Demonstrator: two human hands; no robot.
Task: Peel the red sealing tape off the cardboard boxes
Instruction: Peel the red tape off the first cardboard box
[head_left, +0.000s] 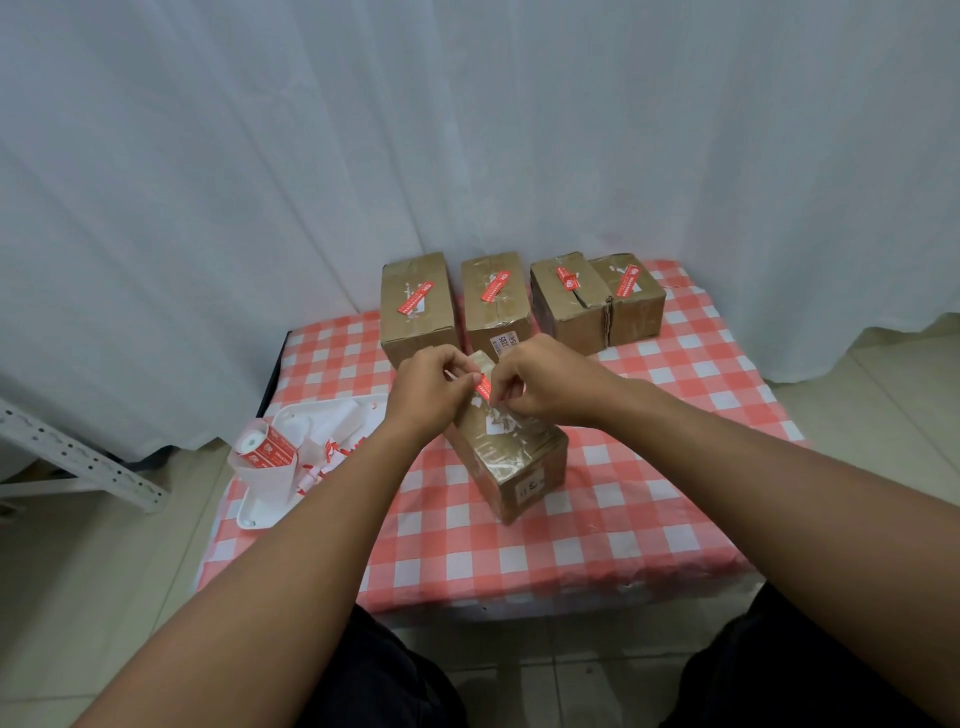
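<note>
On the checked tablecloth (597, 545), the nearest cardboard box (511, 460) lies tilted. Over its far end, the left hand (428, 387) and right hand (543, 382) both pinch a red tape strip (484, 387). Behind stand 4 taped boxes (415, 304).

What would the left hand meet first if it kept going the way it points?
Probably the right hand: the left hand points at it across the red tape on the front box. Depth is unclear.
</note>
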